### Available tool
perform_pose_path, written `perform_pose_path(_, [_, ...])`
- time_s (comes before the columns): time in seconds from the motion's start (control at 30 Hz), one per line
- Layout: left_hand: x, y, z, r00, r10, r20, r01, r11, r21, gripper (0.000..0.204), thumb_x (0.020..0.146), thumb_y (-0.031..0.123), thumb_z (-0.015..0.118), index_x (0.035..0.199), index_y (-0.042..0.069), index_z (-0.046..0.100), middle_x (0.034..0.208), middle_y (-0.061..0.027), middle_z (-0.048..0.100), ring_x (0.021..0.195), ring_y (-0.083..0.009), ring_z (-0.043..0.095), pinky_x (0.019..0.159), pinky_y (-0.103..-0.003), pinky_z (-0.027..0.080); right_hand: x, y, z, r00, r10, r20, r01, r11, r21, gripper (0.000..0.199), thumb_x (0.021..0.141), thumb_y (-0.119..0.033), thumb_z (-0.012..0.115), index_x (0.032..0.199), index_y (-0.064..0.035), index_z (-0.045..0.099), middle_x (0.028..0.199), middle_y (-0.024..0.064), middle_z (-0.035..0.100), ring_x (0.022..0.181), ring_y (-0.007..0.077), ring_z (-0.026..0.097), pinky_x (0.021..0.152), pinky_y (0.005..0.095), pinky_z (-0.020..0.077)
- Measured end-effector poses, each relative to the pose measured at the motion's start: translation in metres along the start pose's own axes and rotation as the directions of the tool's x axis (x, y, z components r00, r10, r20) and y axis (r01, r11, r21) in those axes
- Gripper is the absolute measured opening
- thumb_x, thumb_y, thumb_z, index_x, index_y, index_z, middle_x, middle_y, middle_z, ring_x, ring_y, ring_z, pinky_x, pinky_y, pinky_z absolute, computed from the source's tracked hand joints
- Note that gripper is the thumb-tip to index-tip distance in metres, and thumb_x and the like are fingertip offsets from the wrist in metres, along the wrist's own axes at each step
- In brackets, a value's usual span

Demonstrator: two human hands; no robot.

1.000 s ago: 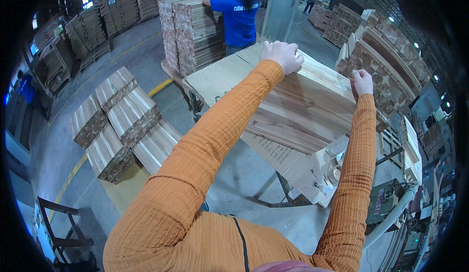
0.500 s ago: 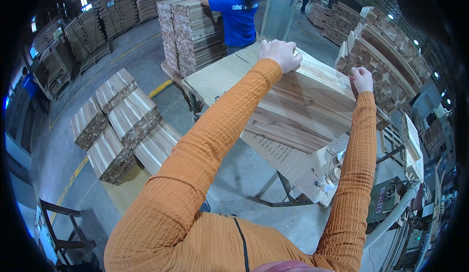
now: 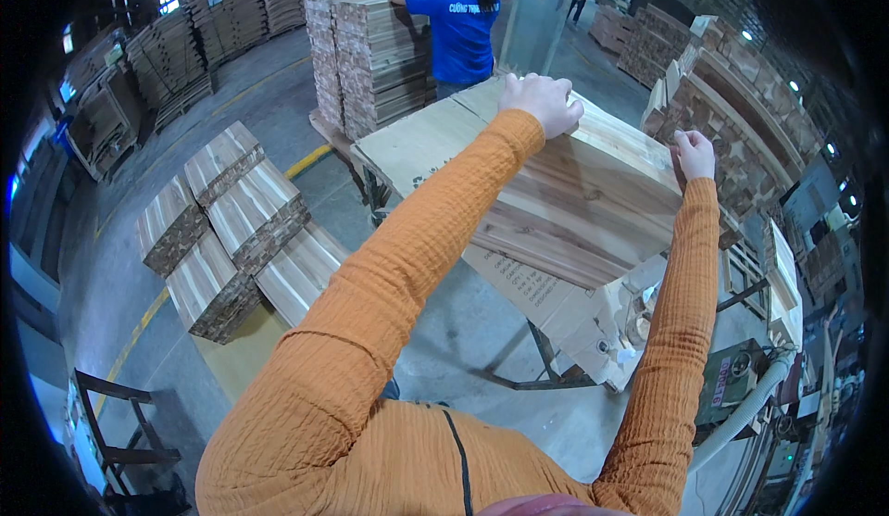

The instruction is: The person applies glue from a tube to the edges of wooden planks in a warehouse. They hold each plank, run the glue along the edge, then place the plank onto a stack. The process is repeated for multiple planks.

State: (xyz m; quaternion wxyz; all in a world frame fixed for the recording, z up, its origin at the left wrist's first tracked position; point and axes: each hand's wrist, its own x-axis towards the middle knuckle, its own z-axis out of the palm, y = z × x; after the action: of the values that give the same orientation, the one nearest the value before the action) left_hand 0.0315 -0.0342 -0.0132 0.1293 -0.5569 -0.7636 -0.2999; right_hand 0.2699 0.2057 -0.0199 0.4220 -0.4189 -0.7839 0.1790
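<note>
A stack of striped wooden boards (image 3: 579,201) rests on a table covered with flattened cardboard (image 3: 528,284), in front of me. My left hand (image 3: 542,106) curls over the far-left upper edge of the boards, its fingertips hidden behind my knuckles. At the right end of the same stack, my right hand (image 3: 694,155) is closed with bent fingers against the corner of the upper board. Both arms reach forward, apart from each other.
On the floor to the left, several bundles of boards (image 3: 250,206) lie on a low sheet. Beyond the table, a person in a blue shirt (image 3: 452,30) stands at a tall board stack (image 3: 370,62). More stacked wood (image 3: 732,118) and a machine with a hose (image 3: 741,382) stand right.
The view has shifted slightly, moving the scene a little. My two hands keep nearly the same hold at the ends of the boards; the person in blue has turned the head slightly.
</note>
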Motion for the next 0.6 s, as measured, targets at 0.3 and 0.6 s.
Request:
perform_pose_path(0.3, [-0.0014,0.0034,-0.0018,1.0,-0.003,0.011,0.003,1.0,0.009,0.039,0.083,0.042,0.046,0.095,0.012,0.067,0.09,-0.0098,0.068,0.09,-0.0263,0.062,0.079,-0.039,0.037,0.0008,0.003,-0.0012,1.0,0.016,0.003,-0.016,0.998,0.054,0.029,0.083,-0.03,0.064,0.084,-0.0017,0.065,0.072,0.0065,0.066,0.066,0.0127,0.063,0.064,0.0276,0.049])
perform_pose_path(0.6, [-0.0018,0.0023,-0.001,1.0,-0.003,0.0,0.003,1.0,0.009,0.038,0.083,0.042,0.046,0.094,0.012,0.067,0.089,-0.0099,0.068,0.089,-0.0262,0.062,0.078,-0.039,0.036,0.0009,0.0025,0.0001,1.0,-0.005,-0.001,0.005,1.0,0.024,0.028,0.084,-0.029,0.063,0.084,-0.0011,0.064,0.073,0.008,0.066,0.067,0.0137,0.064,0.065,0.0291,0.0488])
